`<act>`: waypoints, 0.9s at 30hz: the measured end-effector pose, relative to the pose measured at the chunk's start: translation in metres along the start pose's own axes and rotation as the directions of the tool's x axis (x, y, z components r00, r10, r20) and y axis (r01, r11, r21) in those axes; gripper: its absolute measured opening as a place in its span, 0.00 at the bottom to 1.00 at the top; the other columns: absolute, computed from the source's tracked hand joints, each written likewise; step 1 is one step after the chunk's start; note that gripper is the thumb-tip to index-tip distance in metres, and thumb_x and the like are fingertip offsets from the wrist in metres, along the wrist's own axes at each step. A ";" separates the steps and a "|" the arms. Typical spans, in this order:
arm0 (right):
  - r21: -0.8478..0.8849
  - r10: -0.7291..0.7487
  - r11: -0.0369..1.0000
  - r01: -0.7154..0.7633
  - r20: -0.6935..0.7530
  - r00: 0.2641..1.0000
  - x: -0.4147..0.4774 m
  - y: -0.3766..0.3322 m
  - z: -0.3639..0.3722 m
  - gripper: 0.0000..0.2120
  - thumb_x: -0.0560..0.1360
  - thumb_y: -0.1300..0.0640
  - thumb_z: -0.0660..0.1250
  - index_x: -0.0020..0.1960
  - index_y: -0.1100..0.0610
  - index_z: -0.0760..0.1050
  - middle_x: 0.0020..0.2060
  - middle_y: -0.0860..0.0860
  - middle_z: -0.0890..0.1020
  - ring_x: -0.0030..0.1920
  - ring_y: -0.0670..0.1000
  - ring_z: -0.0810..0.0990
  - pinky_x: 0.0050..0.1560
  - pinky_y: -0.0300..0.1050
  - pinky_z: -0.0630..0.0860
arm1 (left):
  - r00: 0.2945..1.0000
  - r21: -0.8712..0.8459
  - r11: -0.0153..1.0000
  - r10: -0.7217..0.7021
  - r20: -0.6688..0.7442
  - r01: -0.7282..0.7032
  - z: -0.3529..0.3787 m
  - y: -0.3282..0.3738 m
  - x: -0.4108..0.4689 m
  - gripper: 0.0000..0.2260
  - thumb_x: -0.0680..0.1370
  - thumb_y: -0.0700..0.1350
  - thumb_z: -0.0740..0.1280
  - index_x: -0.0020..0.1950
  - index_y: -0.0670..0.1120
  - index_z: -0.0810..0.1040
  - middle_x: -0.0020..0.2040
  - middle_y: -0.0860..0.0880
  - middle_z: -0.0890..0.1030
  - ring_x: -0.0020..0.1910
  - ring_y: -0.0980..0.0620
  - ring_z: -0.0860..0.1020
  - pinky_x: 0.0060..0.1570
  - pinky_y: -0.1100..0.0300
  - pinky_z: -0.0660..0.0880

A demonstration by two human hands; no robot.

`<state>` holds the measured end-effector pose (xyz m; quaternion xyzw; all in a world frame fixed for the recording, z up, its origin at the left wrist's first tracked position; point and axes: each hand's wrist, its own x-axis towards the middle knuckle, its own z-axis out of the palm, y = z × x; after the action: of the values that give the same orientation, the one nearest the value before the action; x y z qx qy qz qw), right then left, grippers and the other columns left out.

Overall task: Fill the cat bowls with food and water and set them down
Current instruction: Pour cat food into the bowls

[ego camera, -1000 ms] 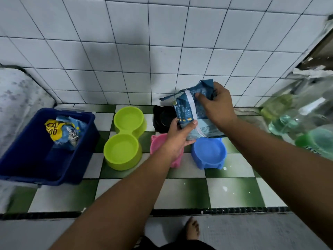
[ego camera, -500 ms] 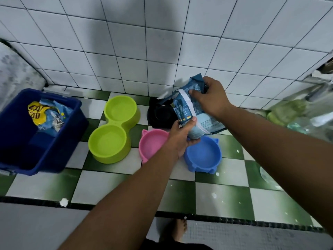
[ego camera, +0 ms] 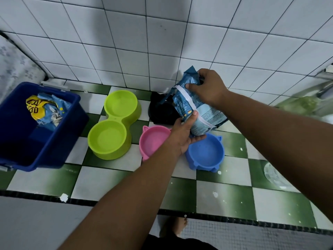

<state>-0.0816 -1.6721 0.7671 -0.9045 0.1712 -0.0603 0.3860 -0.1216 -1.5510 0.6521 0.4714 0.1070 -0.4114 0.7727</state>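
Observation:
A blue cat food bag (ego camera: 198,112) hangs above the bowls, held in both hands. My right hand (ego camera: 210,87) grips its top, and my left hand (ego camera: 183,134) holds its lower part from underneath with the thumb on its front. Below on the checkered floor sit a pink cat-eared bowl (ego camera: 153,141), a blue cat-eared bowl (ego camera: 207,154), a black bowl (ego camera: 160,110) partly hidden behind the bag, and a lime green double bowl (ego camera: 113,123). All the bowls that show their insides look empty.
A dark blue tub (ego camera: 45,141) at the left holds another cat food bag (ego camera: 46,110). White tiled wall stands behind the bowls. Green-tinted bottles (ego camera: 302,105) blur at the right. A floor drain (ego camera: 275,175) lies right of the blue bowl. My bare foot (ego camera: 176,228) shows at the bottom.
The view shifted down and right, so the tub and bowls sit further right in frame. Both hands keep hold of the bag, which stays over the black, pink and blue bowls.

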 end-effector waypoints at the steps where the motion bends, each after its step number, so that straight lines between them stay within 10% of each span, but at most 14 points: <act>1: -0.001 0.001 1.000 -0.001 0.004 1.000 0.001 0.000 0.000 0.13 0.72 0.53 0.74 0.51 0.61 0.78 0.46 0.55 0.84 0.47 0.55 0.83 0.51 0.53 0.81 | 1.000 -0.006 1.000 -0.008 -0.003 0.008 0.000 0.000 0.001 0.40 0.67 0.60 0.80 0.73 0.46 0.71 0.68 0.40 0.79 0.62 0.37 0.81 0.49 0.41 0.83; 11: -0.013 -0.015 1.000 0.015 0.035 0.999 0.004 -0.007 -0.002 0.12 0.72 0.51 0.75 0.44 0.53 0.73 0.39 0.47 0.79 0.37 0.44 0.76 0.33 0.33 0.67 | 0.999 -0.015 0.999 -0.040 0.026 0.041 0.005 0.003 0.002 0.27 0.78 0.59 0.71 0.71 0.46 0.75 0.66 0.40 0.80 0.62 0.39 0.81 0.51 0.45 0.84; 18: -0.052 -0.027 0.998 0.035 0.153 0.988 0.008 -0.008 -0.006 0.12 0.73 0.52 0.74 0.52 0.54 0.74 0.46 0.50 0.82 0.43 0.49 0.81 0.44 0.42 0.78 | 0.999 -0.072 0.997 -0.035 0.001 0.035 0.007 -0.002 0.004 0.30 0.75 0.63 0.72 0.71 0.47 0.75 0.65 0.40 0.81 0.61 0.40 0.82 0.44 0.51 0.83; 27: -0.241 -0.118 0.957 0.162 0.187 0.975 0.014 -0.006 0.000 0.08 0.78 0.54 0.67 0.49 0.54 0.68 0.42 0.49 0.75 0.43 0.51 0.73 0.34 0.38 0.63 | 0.998 -0.098 0.995 -0.040 -0.047 0.035 0.012 -0.002 0.008 0.31 0.76 0.66 0.70 0.71 0.48 0.73 0.66 0.40 0.79 0.57 0.44 0.81 0.37 0.57 0.81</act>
<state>-0.0669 -1.6728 0.7711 -0.9582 0.0790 0.0125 0.2747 -0.1206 -1.5654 0.6534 0.4412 0.1546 -0.4085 0.7840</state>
